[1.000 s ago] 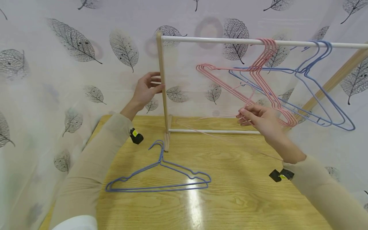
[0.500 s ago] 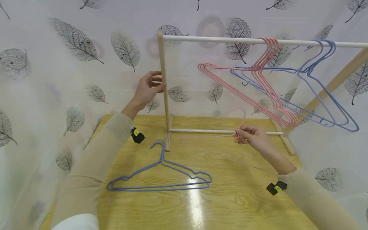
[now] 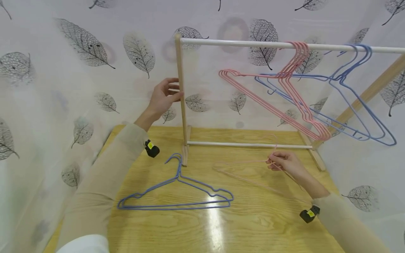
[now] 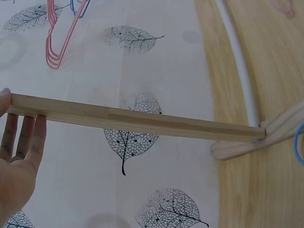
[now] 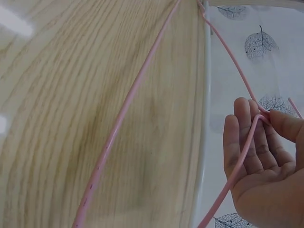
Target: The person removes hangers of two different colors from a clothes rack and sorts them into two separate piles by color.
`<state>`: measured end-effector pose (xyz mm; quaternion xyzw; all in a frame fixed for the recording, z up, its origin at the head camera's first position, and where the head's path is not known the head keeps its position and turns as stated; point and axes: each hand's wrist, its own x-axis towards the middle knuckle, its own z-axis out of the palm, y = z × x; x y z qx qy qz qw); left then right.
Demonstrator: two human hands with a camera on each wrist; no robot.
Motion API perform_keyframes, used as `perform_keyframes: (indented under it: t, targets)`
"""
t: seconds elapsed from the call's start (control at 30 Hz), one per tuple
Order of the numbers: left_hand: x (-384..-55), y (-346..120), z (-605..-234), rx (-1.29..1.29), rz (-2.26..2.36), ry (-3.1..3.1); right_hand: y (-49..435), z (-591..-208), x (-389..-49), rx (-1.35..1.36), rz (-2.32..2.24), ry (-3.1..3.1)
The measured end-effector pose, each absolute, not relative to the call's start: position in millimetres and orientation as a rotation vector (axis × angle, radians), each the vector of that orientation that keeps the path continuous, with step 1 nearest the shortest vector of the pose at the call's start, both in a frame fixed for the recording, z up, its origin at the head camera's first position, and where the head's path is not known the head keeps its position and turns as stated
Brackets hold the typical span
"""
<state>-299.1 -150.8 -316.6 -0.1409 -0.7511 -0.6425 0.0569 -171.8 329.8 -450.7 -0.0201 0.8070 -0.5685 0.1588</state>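
Note:
My left hand [image 3: 165, 94] holds the left wooden post [image 3: 181, 66] of a clothes rack, thumb on one face and fingertips against the other, as the left wrist view shows. Low over the table, my right hand [image 3: 284, 164] pinches a pink clothes hanger [image 5: 128, 104] at the neck below its hook. Its long bottom bar runs across the right wrist view. Several pink hangers [image 3: 288, 84] hang from the rack's white top rail [image 3: 234, 43], with blue hangers [image 3: 345, 95] to their right. Blue hangers [image 3: 177, 181] also lie on the table, overlapping, left of the right hand.
The wooden table [image 3: 253, 221] reaches back to a leaf-printed curtain [image 3: 136, 21]. A white lower rail [image 3: 221, 143] joins the rack's feet, with the right foot [image 3: 317, 160] near the table's right edge. The right wooden post [image 3: 370, 89] leans outward in view.
The right hand has lowered the pink hanger from beside the hanging ones to just above the table, then shifted slightly right. The left hand has stayed on the post.

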Motion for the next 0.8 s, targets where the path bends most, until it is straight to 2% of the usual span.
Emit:
perform_keyframes:
  t: [0.8]
  targets:
    - [-298,-151,-314,-0.419,-1.929,-2.3,367,-495,-173,0.055,-1.467,2.31]
